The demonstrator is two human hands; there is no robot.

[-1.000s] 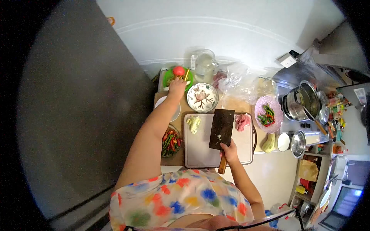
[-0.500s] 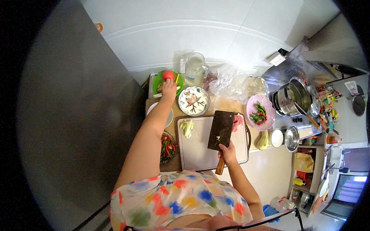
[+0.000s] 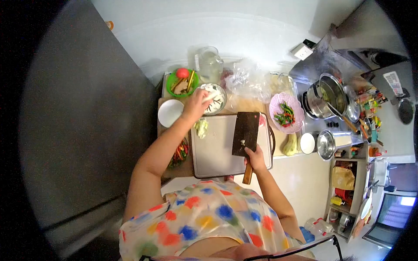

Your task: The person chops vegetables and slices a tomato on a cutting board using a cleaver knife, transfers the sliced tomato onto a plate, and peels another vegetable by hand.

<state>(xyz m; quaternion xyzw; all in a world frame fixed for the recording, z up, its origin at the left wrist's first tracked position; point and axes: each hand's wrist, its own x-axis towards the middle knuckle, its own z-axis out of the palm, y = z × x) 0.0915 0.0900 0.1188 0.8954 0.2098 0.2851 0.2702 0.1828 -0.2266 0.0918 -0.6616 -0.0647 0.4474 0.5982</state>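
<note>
My left hand (image 3: pixel 197 105) is closed on a pale, stalk-like piece (image 3: pixel 210 96), too small to name surely. It hovers over the near-left part of a patterned bowl (image 3: pixel 223 102), hiding what lies inside. My right hand (image 3: pixel 256 157) grips a cleaver (image 3: pixel 246 132) by its wooden handle, the dark blade lying flat above the cutting board (image 3: pixel 213 152). A small pale bit clings to the blade. Chopped pale-green pieces (image 3: pixel 201 128) lie at the board's upper left. Pink meat (image 3: pixel 261 121) shows partly behind the blade at the upper right.
A green basket (image 3: pixel 169 82) holds a red tomato (image 3: pixel 182 73) and brown sticks. Near it are a white bowl (image 3: pixel 170 113), chillies (image 3: pixel 179 154) and a glass jug (image 3: pixel 210 63). Rightward stand a pink plate of peppers (image 3: pixel 299 108), a pale gourd (image 3: pixel 290 145) and a steel pot (image 3: pixel 320 98).
My left hand has left the green basket and moved right and down with the pale piece in it. My right hand still holds the cleaver over the board.
</note>
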